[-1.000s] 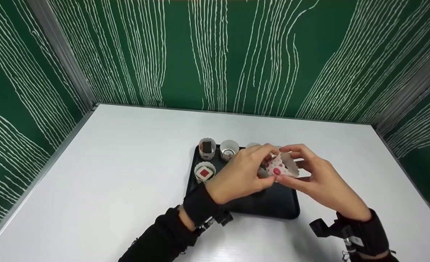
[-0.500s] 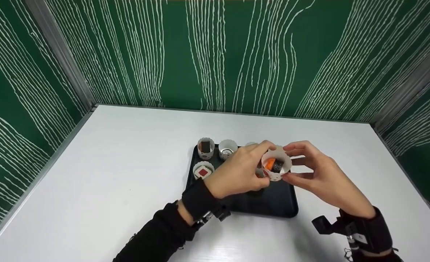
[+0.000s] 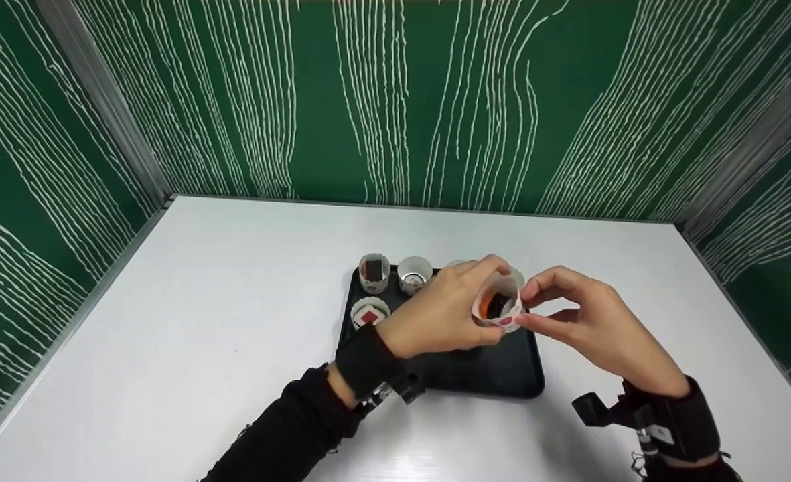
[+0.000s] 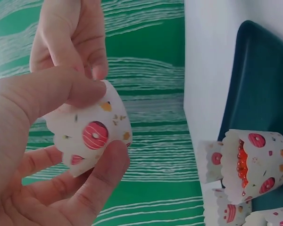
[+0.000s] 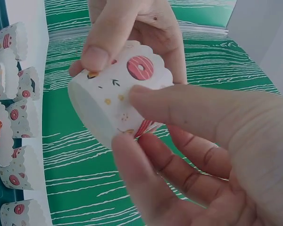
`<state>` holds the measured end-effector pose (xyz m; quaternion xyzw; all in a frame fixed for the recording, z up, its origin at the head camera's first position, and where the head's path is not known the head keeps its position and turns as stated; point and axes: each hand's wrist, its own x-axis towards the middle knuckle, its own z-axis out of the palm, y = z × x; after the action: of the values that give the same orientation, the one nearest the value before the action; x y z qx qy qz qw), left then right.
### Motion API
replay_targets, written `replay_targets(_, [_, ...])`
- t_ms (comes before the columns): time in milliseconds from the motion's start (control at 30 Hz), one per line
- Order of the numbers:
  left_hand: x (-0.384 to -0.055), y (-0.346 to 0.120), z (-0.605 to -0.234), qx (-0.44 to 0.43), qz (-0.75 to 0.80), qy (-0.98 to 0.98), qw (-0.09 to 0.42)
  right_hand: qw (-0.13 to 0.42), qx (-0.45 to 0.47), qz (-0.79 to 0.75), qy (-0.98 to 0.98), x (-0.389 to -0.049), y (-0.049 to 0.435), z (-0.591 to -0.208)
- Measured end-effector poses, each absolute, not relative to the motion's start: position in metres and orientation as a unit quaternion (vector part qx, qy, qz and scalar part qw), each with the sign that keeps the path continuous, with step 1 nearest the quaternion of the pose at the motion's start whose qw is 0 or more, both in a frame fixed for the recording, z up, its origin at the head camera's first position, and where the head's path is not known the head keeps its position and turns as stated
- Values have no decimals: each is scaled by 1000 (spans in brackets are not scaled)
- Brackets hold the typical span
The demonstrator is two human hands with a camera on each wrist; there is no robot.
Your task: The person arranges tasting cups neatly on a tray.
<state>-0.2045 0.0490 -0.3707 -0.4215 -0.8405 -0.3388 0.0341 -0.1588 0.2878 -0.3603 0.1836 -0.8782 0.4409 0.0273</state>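
Observation:
A white paper baking cup with a donut print [image 4: 92, 141] is held up between both hands, above the tray's right side. In the head view its mouth faces up toward the camera, showing a dark piece [image 3: 497, 306] with orange beside it inside. My left hand [image 3: 439, 311] grips the cup's left side, thumb and fingers curled round the wall. From the right, my right hand [image 3: 593, 325] pinches the cup near its rim with thumb and forefinger. The right wrist view shows that thumb and fingertip on the printed wall.
Below lies a dark tray [image 3: 495, 371] on the white table [image 3: 248, 288]. Several similar cups stand on it: one with a dark brown piece [image 3: 374, 271], one with a red-centred white square [image 3: 370, 314], and one with orange roe [image 4: 243, 162]. A green, white-lined wall stands behind.
The held cup has turned from lying sideways, mouth to the right, to showing its inside to the camera. The right hand's fingers have shifted along it, closing together at the rim.

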Motion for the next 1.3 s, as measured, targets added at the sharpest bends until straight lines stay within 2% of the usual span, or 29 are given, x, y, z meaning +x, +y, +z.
replay_targets(367, [-211,57,-370,-444,-339,-828,42,33,192,395,-898,-157,295,-355])
replay_targets(700, [-222,78,-365,-438,-276,-856,-6,90,168,374,-908,-149,312,-345])
replay_targets(1067, [-237,108,-375,-453,-213,-864,-50,101,149,384,-906,-142,321,-336])
replay_targets(1300, [-244,126,-386,-470,-152,-868,-48,104,156,389,-902,-140,322,-335])
